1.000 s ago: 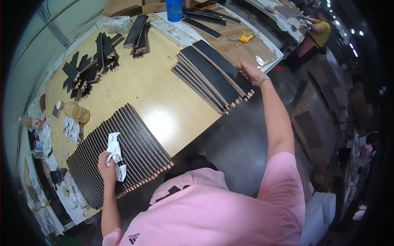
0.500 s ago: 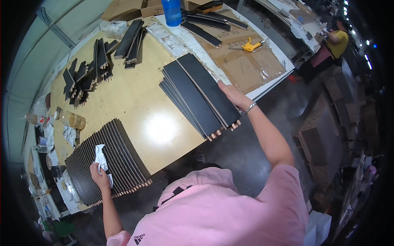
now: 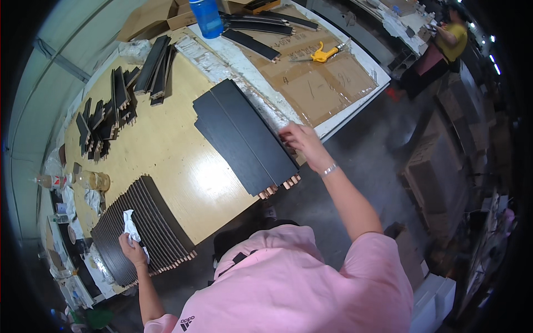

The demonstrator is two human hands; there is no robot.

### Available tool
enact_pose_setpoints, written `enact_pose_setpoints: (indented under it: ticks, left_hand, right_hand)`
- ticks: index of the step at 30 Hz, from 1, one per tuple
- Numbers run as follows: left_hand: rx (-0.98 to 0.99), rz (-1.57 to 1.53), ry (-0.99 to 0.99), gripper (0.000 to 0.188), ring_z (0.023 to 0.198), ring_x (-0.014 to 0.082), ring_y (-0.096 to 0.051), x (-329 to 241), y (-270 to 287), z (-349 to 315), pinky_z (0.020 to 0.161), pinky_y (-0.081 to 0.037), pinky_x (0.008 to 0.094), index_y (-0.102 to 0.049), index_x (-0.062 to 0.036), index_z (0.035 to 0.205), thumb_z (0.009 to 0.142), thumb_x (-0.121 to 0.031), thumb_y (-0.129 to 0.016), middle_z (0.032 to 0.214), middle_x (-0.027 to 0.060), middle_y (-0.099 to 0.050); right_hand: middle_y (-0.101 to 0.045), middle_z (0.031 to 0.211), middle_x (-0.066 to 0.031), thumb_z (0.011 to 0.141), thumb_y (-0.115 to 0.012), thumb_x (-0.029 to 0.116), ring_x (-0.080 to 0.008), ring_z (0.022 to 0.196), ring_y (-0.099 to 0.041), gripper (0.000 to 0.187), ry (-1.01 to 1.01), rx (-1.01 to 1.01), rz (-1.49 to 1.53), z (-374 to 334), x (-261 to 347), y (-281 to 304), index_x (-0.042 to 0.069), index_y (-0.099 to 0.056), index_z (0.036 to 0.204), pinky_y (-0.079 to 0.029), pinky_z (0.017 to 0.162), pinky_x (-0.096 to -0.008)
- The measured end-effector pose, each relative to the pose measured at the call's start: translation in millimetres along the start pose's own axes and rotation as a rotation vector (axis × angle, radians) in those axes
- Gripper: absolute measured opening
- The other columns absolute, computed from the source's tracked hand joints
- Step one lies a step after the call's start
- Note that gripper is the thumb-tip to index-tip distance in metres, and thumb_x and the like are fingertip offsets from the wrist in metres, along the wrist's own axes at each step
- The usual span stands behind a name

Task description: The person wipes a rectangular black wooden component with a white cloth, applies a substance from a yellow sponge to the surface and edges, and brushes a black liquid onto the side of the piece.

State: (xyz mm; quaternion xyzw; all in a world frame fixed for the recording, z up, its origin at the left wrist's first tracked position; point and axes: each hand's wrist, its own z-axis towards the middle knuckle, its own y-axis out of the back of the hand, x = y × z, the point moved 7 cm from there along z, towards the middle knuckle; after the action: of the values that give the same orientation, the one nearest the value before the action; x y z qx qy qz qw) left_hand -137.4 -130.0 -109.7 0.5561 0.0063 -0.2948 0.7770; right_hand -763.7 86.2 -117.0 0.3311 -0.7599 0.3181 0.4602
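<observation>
Head view: left hand (image 3: 132, 248) grips a white rag (image 3: 131, 226); right hand (image 3: 300, 141) clutches black slats (image 3: 244, 136).

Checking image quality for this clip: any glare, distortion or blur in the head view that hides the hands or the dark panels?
Head view: strong fisheye bend with a black rim; a glare patch on the wooden table between the two stacks. The right hand on the dark panel stack and the left hand holding a white cloth are sharp and evenly lit.
</observation>
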Motion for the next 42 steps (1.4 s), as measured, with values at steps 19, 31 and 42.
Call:
enact_pose_setpoints:
  ticks: [19, 31, 42]
  left_hand:
    - [0.004, 0.028, 0.040, 0.030, 0.102, 0.0365, -0.051, 6, -2, 0, 0.096, -0.039, 0.0395, -0.051, 0.0055, 0.106, 0.078, -0.004, -0.050, 0.105, 0.0188, -0.050]
    - [-0.028, 0.057, 0.047, 0.029, 0.099, 0.0404, -0.051, -14, 4, -1, 0.092, -0.041, 0.0421, -0.052, 0.0031, 0.102, 0.073, 0.000, -0.049, 0.103, 0.0197, -0.050]
    - [-0.008, -0.002, 0.084, 0.028, 0.103, 0.0406, -0.054, -35, 10, 6, 0.092, -0.043, 0.0426, -0.055, 0.0004, 0.101, 0.074, 0.002, -0.050, 0.108, 0.0203, -0.054]
  right_hand:
    - [-0.063, 0.102, -0.0040, 0.103, -0.044, 0.025, -0.0131, 0.091, -0.054, 0.036, 0.093, -0.082, 0.063, -49, -67, -13, -0.003, -0.060, 0.120, -0.043, 0.088, -0.0267]
    - [-0.047, 0.141, -0.0104, 0.101, -0.034, 0.056, -0.0180, 0.128, -0.043, 0.070, -0.024, 0.284, 0.074, 10, -27, -73, -0.001, -0.042, 0.141, -0.033, 0.109, -0.0299]
    - [-0.052, 0.135, -0.0135, 0.094, -0.028, 0.072, -0.0197, 0.120, -0.052, 0.087, -0.148, 0.332, 0.165, 53, -30, -114, 0.001, -0.041, 0.143, -0.044, 0.099, -0.0302]
